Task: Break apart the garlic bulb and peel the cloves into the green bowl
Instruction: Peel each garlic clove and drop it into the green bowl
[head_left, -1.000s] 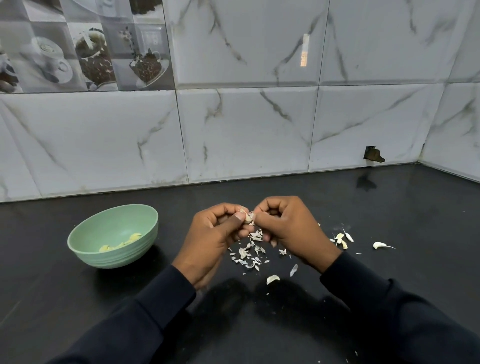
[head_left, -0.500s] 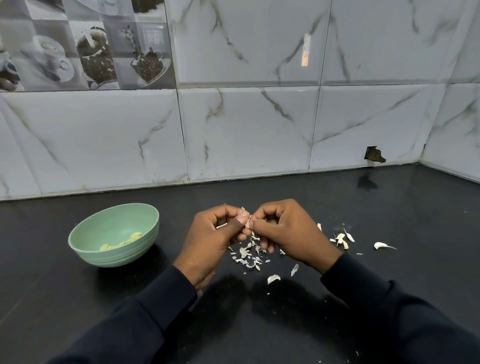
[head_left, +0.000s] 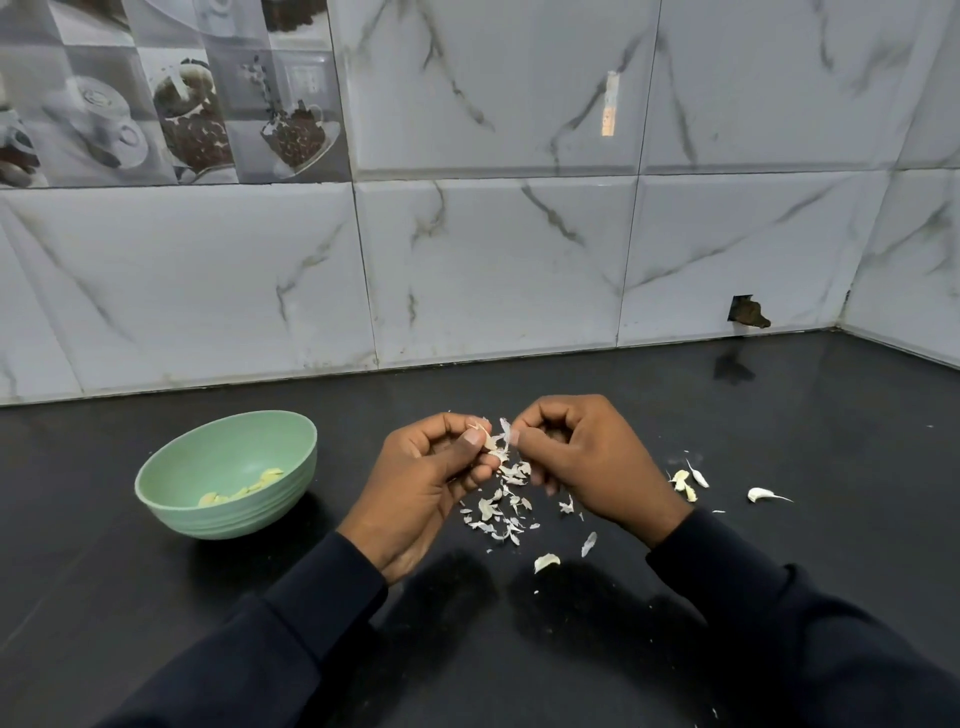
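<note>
My left hand (head_left: 431, 478) pinches a small garlic clove (head_left: 491, 441) between thumb and fingers above the black counter. My right hand (head_left: 587, 462) pinches a strip of papery skin (head_left: 505, 430) at the clove's top. Both hands meet at the middle of the view. The green bowl (head_left: 176, 467) stands to the left of my left hand, with several peeled yellowish cloves (head_left: 244, 486) inside it. A heap of white skin flakes (head_left: 501, 512) lies on the counter under my hands.
Unpeeled clove pieces (head_left: 687, 478) and one lone clove (head_left: 762, 494) lie to the right of my right hand. Larger skin scraps (head_left: 546, 561) lie nearer to me. A marbled tile wall (head_left: 493, 270) runs behind the counter and turns a corner at the right.
The skin strip has come further off the clove and sticks up between my fingertips. Both hands have stayed in place above the heap of flakes.
</note>
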